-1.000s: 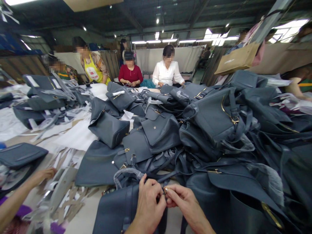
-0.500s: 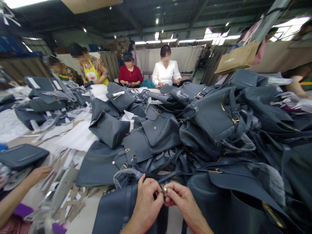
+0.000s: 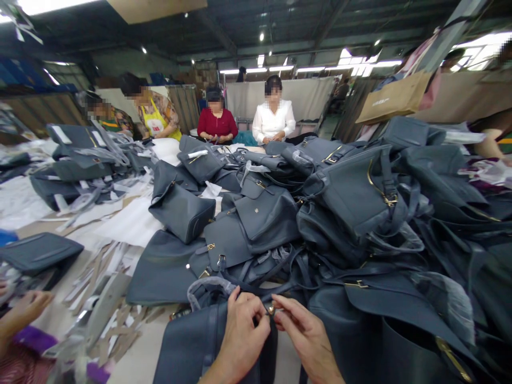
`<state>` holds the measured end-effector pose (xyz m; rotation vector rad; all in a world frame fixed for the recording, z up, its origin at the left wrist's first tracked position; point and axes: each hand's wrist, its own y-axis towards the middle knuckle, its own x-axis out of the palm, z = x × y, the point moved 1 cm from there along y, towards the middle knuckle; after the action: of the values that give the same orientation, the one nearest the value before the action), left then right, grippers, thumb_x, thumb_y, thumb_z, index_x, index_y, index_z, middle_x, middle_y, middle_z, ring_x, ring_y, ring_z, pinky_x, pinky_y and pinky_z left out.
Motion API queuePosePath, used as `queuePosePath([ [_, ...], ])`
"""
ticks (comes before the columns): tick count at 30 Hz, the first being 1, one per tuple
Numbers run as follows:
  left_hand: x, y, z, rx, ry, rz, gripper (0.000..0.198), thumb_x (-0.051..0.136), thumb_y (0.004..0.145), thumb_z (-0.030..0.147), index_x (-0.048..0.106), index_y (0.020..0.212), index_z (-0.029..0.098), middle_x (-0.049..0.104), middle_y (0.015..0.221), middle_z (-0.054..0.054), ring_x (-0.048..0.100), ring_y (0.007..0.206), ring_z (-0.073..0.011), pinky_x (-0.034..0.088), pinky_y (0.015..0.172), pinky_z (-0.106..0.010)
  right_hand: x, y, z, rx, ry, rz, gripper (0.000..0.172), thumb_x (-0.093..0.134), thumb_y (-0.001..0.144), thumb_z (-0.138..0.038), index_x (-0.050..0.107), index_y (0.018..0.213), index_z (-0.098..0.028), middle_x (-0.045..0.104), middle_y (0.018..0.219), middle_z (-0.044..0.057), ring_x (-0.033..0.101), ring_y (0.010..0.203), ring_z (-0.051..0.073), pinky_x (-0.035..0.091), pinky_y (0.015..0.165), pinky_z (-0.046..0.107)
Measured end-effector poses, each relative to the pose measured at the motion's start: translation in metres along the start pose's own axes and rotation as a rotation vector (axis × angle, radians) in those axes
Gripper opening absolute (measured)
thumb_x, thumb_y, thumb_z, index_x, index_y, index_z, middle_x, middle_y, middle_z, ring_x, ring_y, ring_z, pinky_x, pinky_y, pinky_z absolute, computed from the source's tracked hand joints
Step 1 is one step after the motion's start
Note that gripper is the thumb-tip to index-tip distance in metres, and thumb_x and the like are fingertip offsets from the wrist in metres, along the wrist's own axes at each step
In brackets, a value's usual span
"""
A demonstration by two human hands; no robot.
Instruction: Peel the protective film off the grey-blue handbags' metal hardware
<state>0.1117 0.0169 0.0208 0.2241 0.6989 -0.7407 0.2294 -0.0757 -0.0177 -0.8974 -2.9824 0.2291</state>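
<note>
Foreground bag (image 3: 190, 344), dark blue-grey, one. Gold fitting (image 3: 272, 309), small, just right of the foreground bag's upper edge. Left hand (image 3: 246, 322), over that bag: fingers curled, thumb and forefinger closed on a small dark strip beside the fitting. Right hand (image 3: 302, 333), right of the bag: thumb and forefinger slightly parted at the fitting; contact cannot be told. Bag pile (image 3: 268, 218), behind the foreground bag. Pale strips (image 3: 120, 338), left of it.

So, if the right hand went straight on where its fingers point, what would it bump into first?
The right hand would likely meet the small gold-coloured piece first, then the left hand beyond it. It may already touch the piece; depth is unclear here.
</note>
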Motion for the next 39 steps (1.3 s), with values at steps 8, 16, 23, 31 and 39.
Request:
queuePosePath([
  [8,0.001,-0.001,0.003,0.024,0.033,-0.031,0.017,0.050,0.074,0.008,0.050,0.061,0.019,0.055,0.071,0.003,0.060,0.079,-0.0141,0.019,0.114,-0.055,-0.008,0.008,-0.012,-0.120,-0.163,-0.152,0.018,0.061,0.085,-0.029,0.066,0.071,-0.021,0.061,0.074,0.001,0.058,0.069,0.016,0.048,0.065,0.026],
  [16,-0.002,-0.001,0.005,0.014,0.003,-0.045,0.018,0.050,0.074,0.009,0.049,0.059,0.019,0.056,0.070,0.003,0.060,0.080,-0.0149,0.019,0.114,-0.056,-0.006,0.017,-0.023,-0.370,-0.464,-0.193,0.018,0.044,0.088,-0.018,0.050,0.072,-0.023,0.054,0.076,0.000,0.054,0.071,0.016,0.044,0.065,0.026],
  [23,-0.003,0.003,0.001,-0.052,-0.036,-0.023,0.017,0.048,0.070,0.007,0.047,0.058,0.020,0.056,0.067,0.004,0.060,0.076,-0.0141,0.018,0.115,-0.055,-0.013,-0.030,0.059,-0.273,-0.741,-0.345,0.027,0.039,0.093,-0.025,0.052,0.069,-0.025,0.058,0.063,-0.002,0.057,0.055,0.015,0.042,0.053,0.024],
  [31,-0.006,-0.002,0.004,0.007,-0.034,-0.069,0.017,0.048,0.073,0.007,0.051,0.061,0.020,0.059,0.072,0.003,0.061,0.082,-0.0150,0.017,0.115,-0.057,-0.021,-0.009,0.002,-0.160,-0.332,-0.118,0.022,0.050,0.093,-0.036,0.069,0.092,-0.024,0.069,0.103,0.007,0.066,0.092,0.022,0.052,0.079,0.027],
  [39,-0.006,-0.005,0.007,0.039,-0.020,-0.094,0.017,0.052,0.076,0.008,0.058,0.065,0.020,0.059,0.077,0.001,0.060,0.088,-0.0161,0.014,0.115,-0.058,-0.025,0.018,-0.032,-0.322,-0.525,-0.363,0.018,0.054,0.089,-0.018,0.066,0.076,-0.024,0.065,0.075,0.000,0.061,0.071,0.016,0.045,0.067,0.026],
])
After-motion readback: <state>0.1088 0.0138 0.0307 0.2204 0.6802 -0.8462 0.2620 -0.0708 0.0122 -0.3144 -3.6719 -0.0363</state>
